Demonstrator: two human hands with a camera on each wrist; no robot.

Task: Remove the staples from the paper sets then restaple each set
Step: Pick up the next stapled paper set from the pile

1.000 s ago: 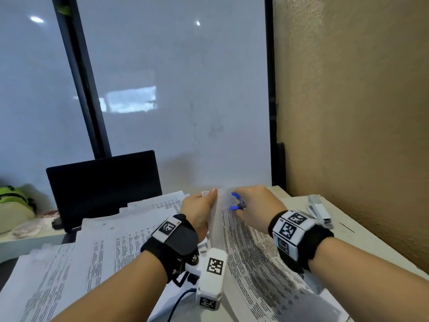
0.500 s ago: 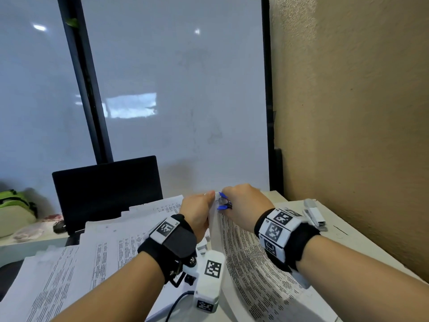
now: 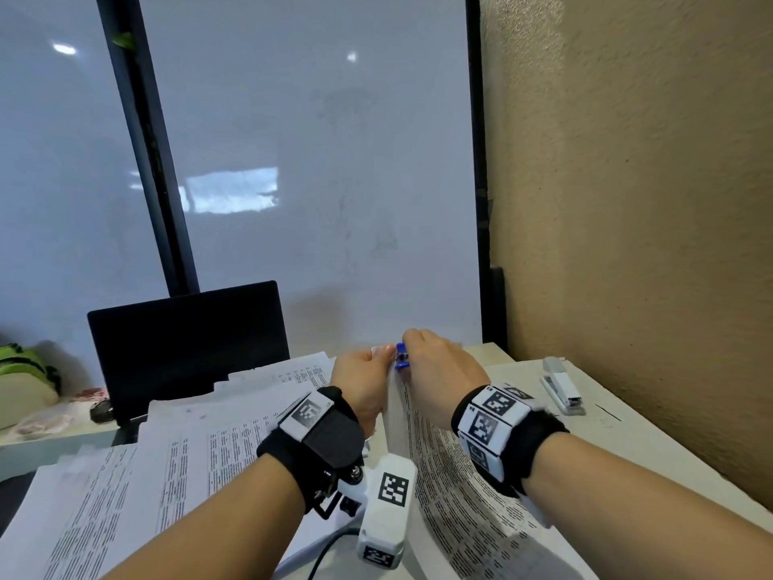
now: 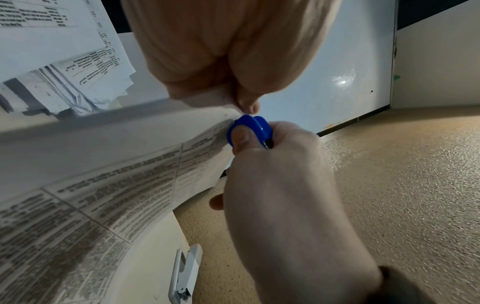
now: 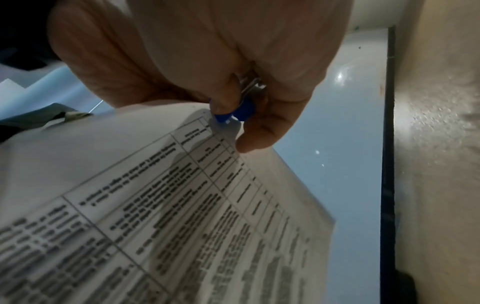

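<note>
A: What was the room like?

B: At the upper middle of the head view there was a large white glossy board [image 3: 309,182], and a rough tan plaster wall [image 3: 648,203] filled the right side. The pale cream desk [image 3: 619,437] lay along the bottom. A black laptop screen [image 3: 188,345] stood at the middle left, and loose printed sheets [image 3: 175,450] covered the lower left.

A: Where was the paper set?

B: The stapled set of white printed pages [image 3: 443,475] rose from the bottom centre in a curve. Its top corner was held up in the centre of the frame, between the two hands.

A: And the left hand?

B: The left hand [image 3: 366,380] pinched that top corner between thumb and fingers, clamped on the paper.

A: The right one?

B: The right hand [image 3: 439,374] was curled around a small blue plastic staple remover [image 4: 250,129], with the thumb pressed on its blue grip. Its tip touched the corner of the paper, just beside the left fingertips. I could not see the staple itself.

A: Anything else?

B: A white plastic stapler [image 3: 562,387] lay on the desk at the middle right, well apart from the hands.
</note>
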